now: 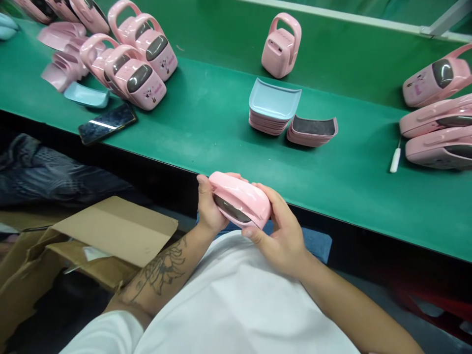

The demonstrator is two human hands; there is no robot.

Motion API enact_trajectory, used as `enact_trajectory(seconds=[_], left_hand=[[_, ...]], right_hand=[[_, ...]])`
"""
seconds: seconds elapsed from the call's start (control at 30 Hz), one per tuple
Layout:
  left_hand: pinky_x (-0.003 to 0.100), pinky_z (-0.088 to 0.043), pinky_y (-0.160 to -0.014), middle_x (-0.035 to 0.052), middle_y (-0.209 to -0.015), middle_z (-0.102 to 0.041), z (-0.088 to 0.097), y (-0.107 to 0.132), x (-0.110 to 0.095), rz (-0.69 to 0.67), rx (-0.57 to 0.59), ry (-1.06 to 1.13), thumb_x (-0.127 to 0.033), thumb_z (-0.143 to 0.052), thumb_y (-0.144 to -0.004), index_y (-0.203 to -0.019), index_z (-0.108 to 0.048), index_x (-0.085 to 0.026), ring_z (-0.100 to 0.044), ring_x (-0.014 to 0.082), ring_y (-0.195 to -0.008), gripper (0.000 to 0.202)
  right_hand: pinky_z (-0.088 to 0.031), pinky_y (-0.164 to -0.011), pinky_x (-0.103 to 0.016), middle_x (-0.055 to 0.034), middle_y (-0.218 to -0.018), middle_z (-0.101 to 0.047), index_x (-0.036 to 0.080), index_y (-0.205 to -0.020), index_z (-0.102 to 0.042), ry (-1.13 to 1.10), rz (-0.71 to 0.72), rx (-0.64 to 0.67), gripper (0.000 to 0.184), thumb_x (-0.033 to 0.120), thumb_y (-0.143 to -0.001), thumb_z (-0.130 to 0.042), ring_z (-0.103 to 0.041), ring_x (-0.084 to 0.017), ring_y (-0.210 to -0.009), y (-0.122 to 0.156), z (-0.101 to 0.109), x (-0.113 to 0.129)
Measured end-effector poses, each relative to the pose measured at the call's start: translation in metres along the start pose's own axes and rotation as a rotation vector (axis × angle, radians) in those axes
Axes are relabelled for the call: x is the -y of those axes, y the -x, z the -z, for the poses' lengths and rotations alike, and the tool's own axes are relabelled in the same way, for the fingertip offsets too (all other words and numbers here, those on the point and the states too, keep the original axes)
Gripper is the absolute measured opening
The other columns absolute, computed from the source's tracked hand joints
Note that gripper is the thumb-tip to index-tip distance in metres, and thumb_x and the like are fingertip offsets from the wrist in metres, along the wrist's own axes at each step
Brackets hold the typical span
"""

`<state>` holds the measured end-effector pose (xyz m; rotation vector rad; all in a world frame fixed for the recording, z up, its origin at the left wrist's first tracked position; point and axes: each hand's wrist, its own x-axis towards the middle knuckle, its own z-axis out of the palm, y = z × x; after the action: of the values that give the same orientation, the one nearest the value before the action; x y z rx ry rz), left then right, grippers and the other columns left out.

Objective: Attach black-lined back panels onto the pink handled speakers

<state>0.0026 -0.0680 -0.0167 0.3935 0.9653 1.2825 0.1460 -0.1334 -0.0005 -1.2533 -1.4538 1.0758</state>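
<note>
Pink unit [239,199]: held between both hands, just past the near edge of the green table [206,118], tilted, dark oval window facing down and toward the body.
Left hand [210,206]: wrapped around the unit's left end, tattooed forearm [160,273] rising from lower left.
Right hand [277,231]: cupped under the right end, thumb along the lower edge, fingers curling over the far side.
Grip: both hands closed on the unit, grasping it.
Writing: cartoon prints and small lettering on the table units [142,64], too small to read; none legible on the held unit.
Nearby: two tray stacks [275,105], phone [106,124], white swab [395,160], cardboard box [110,236].
</note>
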Motion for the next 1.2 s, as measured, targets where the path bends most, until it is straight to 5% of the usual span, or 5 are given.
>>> enact_trajectory(seconds=[0.23, 0.43, 0.6, 0.87, 1.2], left_hand=[[0.041, -0.063, -0.084, 0.0113, -0.077, -0.075, -0.013, -0.003, 0.0, -0.012, -0.025, 0.059, -0.09, -0.041, -0.091, -0.075, -0.073, -0.017, -0.078, 0.0316, -0.094, 0.081], [0.04, -0.063, -0.083, 0.0075, -0.075, -0.075, -0.019, -0.012, -0.003, 0.151, -0.13, 0.159, -0.076, -0.043, -0.097, -0.081, -0.071, -0.018, -0.078, 0.0274, -0.082, 0.067], [0.043, -0.063, -0.084, 0.0102, -0.085, -0.077, -0.02, -0.008, 0.004, 0.375, -0.083, 0.205, -0.075, -0.04, -0.096, -0.088, -0.072, -0.017, -0.078, 0.0299, -0.088, 0.067], [0.041, -0.063, -0.083, 0.0074, -0.08, -0.077, -0.029, -0.008, 0.003, 0.388, -0.14, 0.231, -0.065, -0.046, -0.099, -0.083, -0.069, -0.018, -0.077, 0.027, -0.079, 0.054], [0.036, -0.055, -0.09, 0.0118, -0.106, -0.081, -0.033, 0.004, -0.004, -0.171, 0.001, -0.235, -0.078, -0.048, -0.098, -0.102, -0.082, -0.016, -0.072, 0.0297, -0.103, 0.071]], right_hand=[[-0.048, -0.123, -0.055, -0.013, -0.159, -0.057, 0.028, -0.157, -0.048, 0.032, 0.01, -0.021, 0.072, 0.056, -0.096, -0.074, -0.058, -0.034, -0.144, -0.001, 0.004, -0.005], [-0.049, -0.12, -0.059, -0.0181, -0.164, -0.046, 0.028, -0.165, -0.034, 0.104, 0.056, -0.048, 0.1, 0.065, -0.086, -0.081, -0.049, -0.039, -0.15, -0.003, 0.005, -0.016], [-0.05, -0.118, -0.06, -0.0182, -0.156, -0.052, 0.027, -0.161, -0.039, 0.152, 0.073, -0.093, 0.092, 0.066, -0.087, -0.078, -0.055, -0.038, -0.143, -0.007, 0.002, -0.011], [-0.053, -0.114, -0.062, -0.0175, -0.154, -0.053, 0.029, -0.161, -0.038, 0.291, 0.124, -0.115, 0.086, 0.057, -0.089, -0.078, -0.057, -0.039, -0.139, -0.012, 0.008, -0.002], [-0.055, -0.112, -0.059, -0.018, -0.155, -0.058, 0.028, -0.156, -0.045, 0.178, 0.066, -0.163, 0.073, 0.048, -0.093, -0.076, -0.062, -0.038, -0.139, -0.017, 0.026, -0.011]])
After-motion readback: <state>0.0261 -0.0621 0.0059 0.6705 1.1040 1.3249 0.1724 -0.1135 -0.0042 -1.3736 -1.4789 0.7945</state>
